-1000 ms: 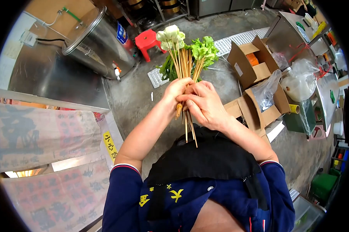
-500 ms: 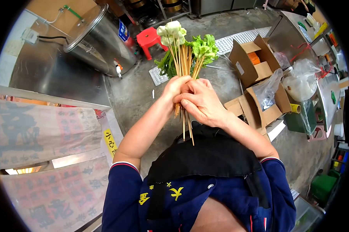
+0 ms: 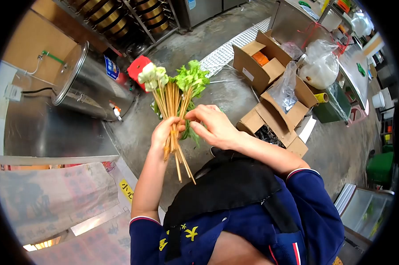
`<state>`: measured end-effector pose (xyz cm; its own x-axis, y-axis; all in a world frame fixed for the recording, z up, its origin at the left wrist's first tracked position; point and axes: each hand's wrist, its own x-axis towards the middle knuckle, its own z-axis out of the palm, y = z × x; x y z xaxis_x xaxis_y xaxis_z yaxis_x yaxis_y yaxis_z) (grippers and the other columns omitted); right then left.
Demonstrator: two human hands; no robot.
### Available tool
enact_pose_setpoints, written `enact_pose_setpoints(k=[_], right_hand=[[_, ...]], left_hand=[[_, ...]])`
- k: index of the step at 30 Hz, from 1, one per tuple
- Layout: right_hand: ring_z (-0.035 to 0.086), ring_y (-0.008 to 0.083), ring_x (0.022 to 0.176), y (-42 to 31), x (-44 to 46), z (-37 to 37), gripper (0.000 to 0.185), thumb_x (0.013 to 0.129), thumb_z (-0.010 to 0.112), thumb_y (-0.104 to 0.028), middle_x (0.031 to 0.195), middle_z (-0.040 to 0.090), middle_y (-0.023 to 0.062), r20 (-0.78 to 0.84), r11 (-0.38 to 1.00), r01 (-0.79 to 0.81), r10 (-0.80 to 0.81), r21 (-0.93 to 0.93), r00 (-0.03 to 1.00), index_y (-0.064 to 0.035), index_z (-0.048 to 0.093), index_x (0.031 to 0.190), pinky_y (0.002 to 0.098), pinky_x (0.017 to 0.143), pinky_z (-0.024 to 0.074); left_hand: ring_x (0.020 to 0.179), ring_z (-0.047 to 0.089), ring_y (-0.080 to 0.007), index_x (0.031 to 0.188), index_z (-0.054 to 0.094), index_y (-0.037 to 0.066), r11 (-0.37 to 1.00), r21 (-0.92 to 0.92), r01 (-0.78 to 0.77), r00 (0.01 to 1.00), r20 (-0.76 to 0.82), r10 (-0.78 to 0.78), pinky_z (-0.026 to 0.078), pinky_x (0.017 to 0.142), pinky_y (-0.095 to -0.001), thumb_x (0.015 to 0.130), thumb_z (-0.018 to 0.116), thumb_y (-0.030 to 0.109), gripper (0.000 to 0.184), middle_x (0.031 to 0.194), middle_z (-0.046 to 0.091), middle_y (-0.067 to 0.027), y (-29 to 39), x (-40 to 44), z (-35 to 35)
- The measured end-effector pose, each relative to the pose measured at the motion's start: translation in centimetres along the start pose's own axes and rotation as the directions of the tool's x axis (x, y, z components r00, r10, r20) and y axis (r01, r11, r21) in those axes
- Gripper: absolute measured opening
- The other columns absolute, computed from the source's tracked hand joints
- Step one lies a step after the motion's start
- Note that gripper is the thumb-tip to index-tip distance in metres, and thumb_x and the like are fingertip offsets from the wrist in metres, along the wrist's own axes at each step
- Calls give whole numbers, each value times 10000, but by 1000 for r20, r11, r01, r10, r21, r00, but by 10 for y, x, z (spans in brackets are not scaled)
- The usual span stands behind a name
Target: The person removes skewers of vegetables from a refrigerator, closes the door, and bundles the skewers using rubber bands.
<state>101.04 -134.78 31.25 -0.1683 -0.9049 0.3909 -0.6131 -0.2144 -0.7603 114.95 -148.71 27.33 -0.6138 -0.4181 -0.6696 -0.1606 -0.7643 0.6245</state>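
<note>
A bundle of thin wooden skewers [image 3: 173, 102] is gripped in my left hand [image 3: 167, 129], whose fingers wrap round its lower part. Pale green vegetable pieces [image 3: 153, 76] are threaded on the upper left skewers, and leafy lettuce [image 3: 192, 78] tops those on the right. Darker green leaves hang behind the bundle. Below my left fist the bare stick ends fan out, a few reaching lower than the others. My right hand [image 3: 215, 127] is just right of the bundle, thumb and fingers apart, fingertips close to the sticks; whether they touch is hard to tell.
To the right, open cardboard boxes [image 3: 292, 119] stand on the concrete floor near a metal table [image 3: 354, 66]. A large steel drum [image 3: 97, 90] with a tap is at left. Behind the vegetables is a red stool [image 3: 137, 66]; a rack of brass-coloured pots [image 3: 104, 20] stands farther back.
My right hand has come off the skewers and moved slightly apart from my left. The bundle, still in my left hand, has shifted left and down in view as the camera turned.
</note>
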Motion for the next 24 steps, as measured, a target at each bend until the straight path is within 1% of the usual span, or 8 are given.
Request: enact_pose_setpoints(k=[5,9,10,13,14,18,22,24], right_hand=[[546,251,766,8,-12,-5,208,814,512,-171,836,527,118,137,991,-110,98,80,986,-29,533,965,332,687,442],[554,312,765,4,-22,6,204,779,542,-207,830,543,121,250,1000,11,-14,14,968,-69,550,930,406,686,445],[555,313,767,5,-25,6,203,778,542,-204,830,544,119,301,999,30,-24,-15,953,-69,550,930,408,690,445],[556,311,771,11,-33,17,196,777,539,-184,827,544,119,405,997,64,-42,-41,913,-63,548,932,406,695,447],[556,310,772,14,-35,19,193,777,539,-178,825,543,119,412,998,59,-40,-35,910,-62,548,931,405,694,447],[548,310,770,27,-20,8,172,776,552,-144,808,532,116,468,997,58,-30,-46,883,-55,543,923,395,674,448],[567,280,687,33,-7,8,160,792,557,-88,807,546,120,528,996,-90,87,-20,845,-47,570,946,327,602,458],[571,274,682,45,-22,29,154,792,554,-70,791,547,127,525,999,-42,40,-9,850,-37,566,943,317,602,454]], left_hand=[[391,390,-85,796,508,11,987,-55,149,985,97,-143,311,344,-185,825,489,201,194,575,499,-40,0,-7,-42],[373,368,-75,810,484,21,990,-85,115,991,-63,-120,299,332,-180,838,477,203,184,565,479,-29,1,-16,-62],[437,404,-84,796,459,-11,983,-100,152,985,94,-143,316,339,-184,849,451,146,165,647,471,-52,2,-19,-77],[429,397,-81,793,462,2,959,-139,246,959,181,-220,311,339,-183,854,444,158,168,624,465,-37,2,-30,-108],[379,370,-78,816,478,26,975,-97,198,980,51,-193,298,330,-184,844,462,192,169,570,473,-32,-2,-35,-112],[415,430,-82,786,500,18,972,-102,212,977,51,-208,322,335,-185,838,483,176,167,597,506,-41,-5,-59,-131],[480,520,-98,875,513,5,988,-134,-79,944,-327,31,378,368,-192,798,546,127,148,724,582,-83,-38,-101,-124],[498,535,-92,860,522,10,993,-100,-61,964,-265,32,381,383,-186,784,549,122,138,696,566,-62,-69,-130,-142]])
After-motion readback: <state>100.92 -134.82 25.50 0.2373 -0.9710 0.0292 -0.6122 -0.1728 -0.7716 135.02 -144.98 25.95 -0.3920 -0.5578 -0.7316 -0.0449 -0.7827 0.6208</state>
